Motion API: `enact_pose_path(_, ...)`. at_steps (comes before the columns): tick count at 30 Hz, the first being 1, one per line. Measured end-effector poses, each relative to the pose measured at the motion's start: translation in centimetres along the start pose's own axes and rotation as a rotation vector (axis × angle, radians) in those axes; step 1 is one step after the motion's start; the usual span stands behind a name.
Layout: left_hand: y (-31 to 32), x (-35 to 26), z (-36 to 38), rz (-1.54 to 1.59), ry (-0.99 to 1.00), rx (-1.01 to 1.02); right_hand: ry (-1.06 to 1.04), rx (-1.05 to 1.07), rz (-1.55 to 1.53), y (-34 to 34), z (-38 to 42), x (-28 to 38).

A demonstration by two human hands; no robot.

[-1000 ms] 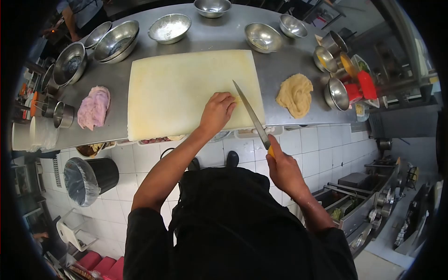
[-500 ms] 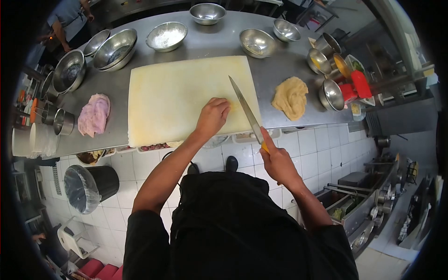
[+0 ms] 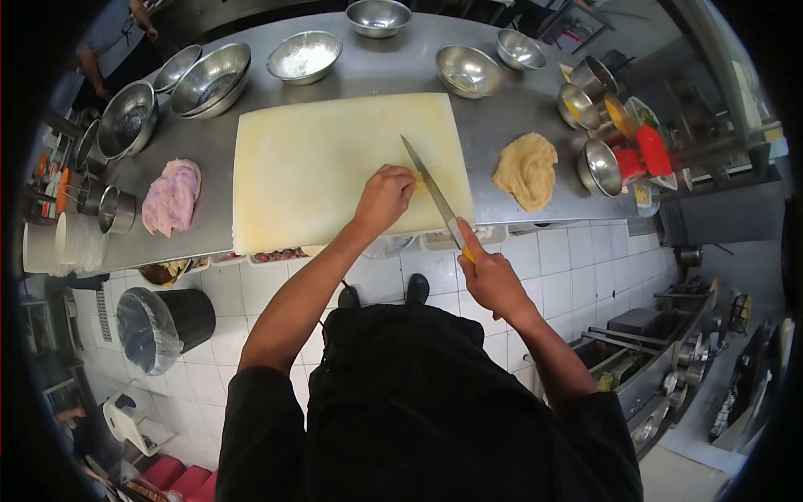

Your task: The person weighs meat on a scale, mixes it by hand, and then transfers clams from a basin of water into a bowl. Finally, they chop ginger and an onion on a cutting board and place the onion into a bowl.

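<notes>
My right hand is wrapped round the yellow handle of a long knife. The blade points up and left over the cutting board, close beside my left hand's fingertips. My left hand rests on the board with its fingers curled down. A small yellowish piece shows between the fingertips and the blade; most of it is hidden. Beige dough lies on the steel table right of the board, and pinkish-purple dough lies to its left.
Steel bowls stand along the table's far side; one holds white powder. Red tools are at the right. A lined bin stands on the floor, lower left. Another person's arm shows at the upper left.
The knife has moved left, its blade now close against my left fingertips. My right hand has shifted slightly left with it. The view has shifted a little.
</notes>
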State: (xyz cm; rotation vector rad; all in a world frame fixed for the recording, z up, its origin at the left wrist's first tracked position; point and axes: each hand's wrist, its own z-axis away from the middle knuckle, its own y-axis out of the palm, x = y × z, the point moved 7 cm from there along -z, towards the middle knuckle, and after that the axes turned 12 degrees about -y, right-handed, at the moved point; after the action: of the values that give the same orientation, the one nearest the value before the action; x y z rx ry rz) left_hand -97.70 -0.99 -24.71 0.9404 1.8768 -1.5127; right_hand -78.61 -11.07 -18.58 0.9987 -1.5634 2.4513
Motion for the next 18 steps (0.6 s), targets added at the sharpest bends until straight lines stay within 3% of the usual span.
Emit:
enact_pose_path(9,-0.6,0.3,0.5,0.010,-0.041,-0.039,0.015,0.031,0.104,0.4,2.4,1.0)
enact_pose_path(12,-0.1,0.8,0.4,0.011,-0.010,-0.020,-0.130,-0.071,0.112,1.5,0.9,-0.2)
enact_pose_path(15,-0.5,0.3,0.3,0.027,0.033,-0.068,0.070,0.063,-0.073,0.3,-0.4,0.4)
enact_pose_path(18,-0.9,0.4,0.3,0.006,-0.002,-0.026,0.045,0.018,-0.039,-0.8,-0.3,1.3)
